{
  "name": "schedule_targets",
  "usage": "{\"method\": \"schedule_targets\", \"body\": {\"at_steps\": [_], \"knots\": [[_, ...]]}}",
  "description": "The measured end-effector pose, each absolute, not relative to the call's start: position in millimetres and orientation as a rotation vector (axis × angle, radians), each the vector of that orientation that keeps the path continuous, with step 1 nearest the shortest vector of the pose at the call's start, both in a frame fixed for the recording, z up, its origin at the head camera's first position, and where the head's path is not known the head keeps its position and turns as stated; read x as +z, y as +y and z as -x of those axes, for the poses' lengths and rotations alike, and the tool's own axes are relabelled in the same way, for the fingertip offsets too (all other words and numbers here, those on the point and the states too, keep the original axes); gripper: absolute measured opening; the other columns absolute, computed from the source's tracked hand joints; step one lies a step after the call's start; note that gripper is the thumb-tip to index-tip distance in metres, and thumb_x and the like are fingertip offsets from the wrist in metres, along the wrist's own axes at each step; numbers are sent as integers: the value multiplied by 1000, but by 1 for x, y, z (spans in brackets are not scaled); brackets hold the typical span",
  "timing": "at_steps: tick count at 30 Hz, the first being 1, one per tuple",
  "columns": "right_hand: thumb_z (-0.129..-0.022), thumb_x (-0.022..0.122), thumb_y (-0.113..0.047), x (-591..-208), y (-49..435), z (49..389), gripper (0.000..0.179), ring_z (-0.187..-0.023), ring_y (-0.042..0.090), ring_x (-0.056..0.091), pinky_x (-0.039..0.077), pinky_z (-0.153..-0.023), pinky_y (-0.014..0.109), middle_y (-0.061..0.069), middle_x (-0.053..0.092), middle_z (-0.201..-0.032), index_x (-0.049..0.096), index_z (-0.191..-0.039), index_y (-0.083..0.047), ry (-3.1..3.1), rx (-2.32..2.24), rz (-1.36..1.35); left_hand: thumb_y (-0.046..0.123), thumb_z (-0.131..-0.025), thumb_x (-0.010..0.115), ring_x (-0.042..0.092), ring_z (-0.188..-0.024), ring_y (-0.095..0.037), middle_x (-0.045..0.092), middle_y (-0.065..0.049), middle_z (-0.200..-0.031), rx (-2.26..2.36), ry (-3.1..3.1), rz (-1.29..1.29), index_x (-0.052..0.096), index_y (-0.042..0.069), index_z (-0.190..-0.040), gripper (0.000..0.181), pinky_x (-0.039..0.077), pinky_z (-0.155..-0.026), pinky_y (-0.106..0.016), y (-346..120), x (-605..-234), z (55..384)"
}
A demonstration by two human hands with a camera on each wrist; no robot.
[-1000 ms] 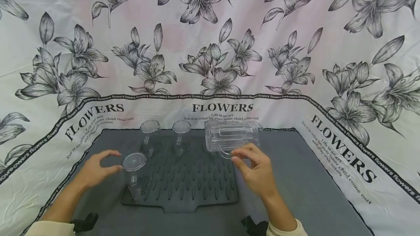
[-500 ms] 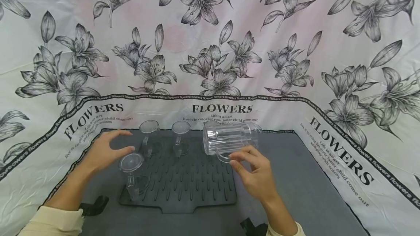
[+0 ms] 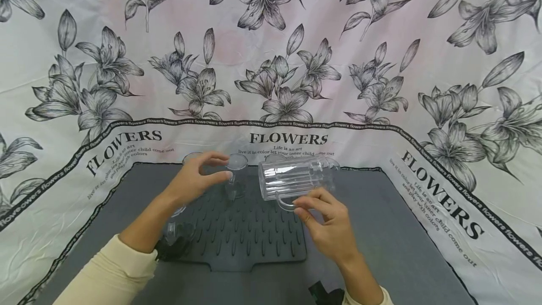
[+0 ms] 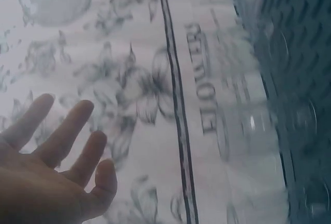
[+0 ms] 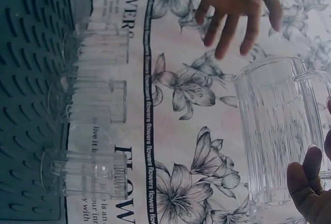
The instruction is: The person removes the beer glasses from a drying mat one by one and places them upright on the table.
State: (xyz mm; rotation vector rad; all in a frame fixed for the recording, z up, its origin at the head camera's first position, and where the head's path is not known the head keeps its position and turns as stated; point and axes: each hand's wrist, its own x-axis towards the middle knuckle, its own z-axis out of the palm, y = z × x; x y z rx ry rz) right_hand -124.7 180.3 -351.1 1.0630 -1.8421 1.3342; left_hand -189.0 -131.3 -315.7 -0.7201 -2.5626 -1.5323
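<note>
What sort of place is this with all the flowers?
Probably a little work spot, likely indoors: there's a gray tabletop, a dark ridged mat with clear mugs on it, and a flowery cloth behind.

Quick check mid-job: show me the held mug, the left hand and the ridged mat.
Held mug [image 5: 275, 138]: right wrist view, on its clear ribbed body.
Left hand [image 3: 194, 181]: head view, behind the thumb and fingers.
Ridged mat [image 3: 250, 235]: head view, on its bare upper surface.

Floral backdrop [image 3: 271, 60], blk trim [image 3: 271, 123]; gry tbl [image 3: 389, 229].
</note>
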Motion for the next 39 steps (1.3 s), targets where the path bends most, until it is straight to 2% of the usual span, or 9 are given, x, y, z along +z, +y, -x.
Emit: {"method": "schedule_targets", "body": {"at_steps": [8, 12, 16, 19, 25, 30, 35, 39], "knots": [[-67, 70, 28, -353, 180, 125, 36, -75, 19, 52, 46, -65, 23, 10, 59, -87, 71, -93, 3, -1804, 1302, -1096, 36, -94, 62, 51, -117, -30, 58, -11, -127, -1748, -2543, 852, 51, 15, -136, 48, 38, -93, -58, -96, -316, 189], [-66, 73, 23, -354, 181, 128, 34, -73, 17, 53, 45, -65, 23, 7, 59, -85, 72, -91, -1, -1820, 1228, -1074, 40, -93, 62, 49, -119, -29, 56, -10, -130, -1763, -2591, 889, 47, 20, -140, 54, 39, -93, -58, -85, -316, 190], [-69, 76, 16, -355, 180, 129, 31, -73, 15, 54, 45, -66, 23, 3, 59, -85, 72, -91, -4, -1841, 1179, -1065, 41, -93, 62, 48, -120, -32, 53, -12, -130, -1779, -2616, 902, 44, 20, -144, 58, 38, -93, -60, -77, -318, 189], [-71, 75, 14, -356, 180, 130, 28, -73, 15, 54, 45, -66, 23, 3, 59, -85, 72, -92, -4, -1835, 1190, -1090, 42, -92, 62, 48, -119, -32, 52, -13, -129, -1789, -2610, 898, 46, 18, -143, 58, 37, -93, -61, -73, -320, 189], [-78, 75, 6, -360, 180, 131, 15, -72, 16, 53, 44, -66, 23, 5, 59, -84, 72, -91, -1, -1783, 1206, -1150, 37, -91, 63, 51, -111, -31, 58, -11, -115, -1854, -2583, 869, 51, 13, -137, 53, 39, -91, -57, -68, -323, 186], [-71, 74, 15, -362, 181, 132, 25, -73, 16, 52, 44, -64, 25, 6, 59, -85, 71, -91, 0, -1782, 1224, -1162, 34, -89, 66, 52, -112, -33, 60, -12, -114, -1960, -2559, 793, 52, 12, -134, 52, 37, -94, -59, -66, -325, 186], [-71, 75, 15, -363, 182, 132, 31, -78, 17, 55, 46, -67, 24, 7, 61, -93, 72, -97, -3, -1841, 1221, -1153, 31, -87, 69, 48, -118, -36, 57, -16, -121, -2034, -2523, 659, 55, 10, -131, 51, 35, -96, -60, -64, -330, 186], [-82, 75, 1, -366, 183, 133, 23, -88, 22, 59, 49, -74, 26, 13, 62, -103, 73, -103, -5, -1819, 1227, -1143, 27, -86, 70, 44, -121, -36, 46, -16, -132, -2096, -2470, 544, 57, 8, -130, 49, 34, -96, -59, -61, -335, 186]]}}
